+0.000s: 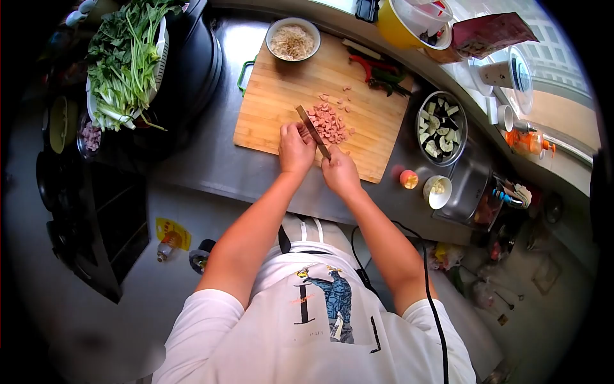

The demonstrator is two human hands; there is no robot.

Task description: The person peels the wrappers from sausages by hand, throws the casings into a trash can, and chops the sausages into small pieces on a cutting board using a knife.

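Note:
On a wooden cutting board [262, 105] lies a heap of small pink chopped pieces [330, 123]. My right hand [340, 171] is closed round the handle of a knife [312, 130], whose blade points up and left along the heap's left edge. My left hand [297, 147] is just left of the blade, its fingers curled; whatever they may hold is hidden. A bowl of pale shreds [293, 41] stands at the board's top left. Red and green peppers [385, 75] lie at its top right corner.
Right of the board are a bowl of cut eggplant [440, 130], a partly red round fruit [409, 179], a small white bowl [437, 192] and a sink [470, 182]. Leafy greens [125, 70] fill a basket at the upper left. Containers line the window sill.

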